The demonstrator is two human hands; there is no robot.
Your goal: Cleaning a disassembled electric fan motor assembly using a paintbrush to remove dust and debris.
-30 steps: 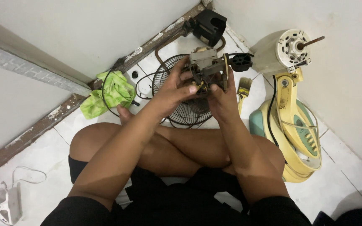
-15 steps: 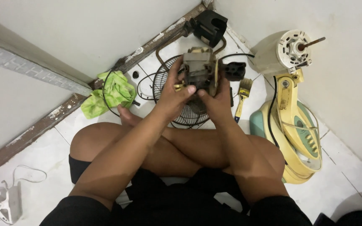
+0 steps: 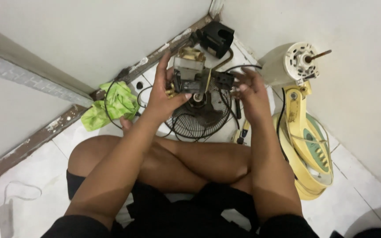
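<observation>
Largest, at right of frame, the yellow fan stand [image 3: 307, 145] lies on the floor, its cream housing [image 3: 287, 64] above it. At centre lies the black grille [image 3: 199, 117]. Above the grille, in upper centre, the motor [image 3: 192, 75] is held up: a grey metal block with brassy windings on top and a black part at its right. The left hand [image 3: 164, 94] is clamped on the motor's left side; the right hand [image 3: 250, 92] has its fingers spread apart, fingertips just beside the black part.

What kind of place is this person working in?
Probably a corner of a home, used as a makeshift repair spot. The person sits cross-legged on a white tiled floor between plain walls, with a yellow fan stand, a fan motor and a wire fan guard lying around.
</observation>
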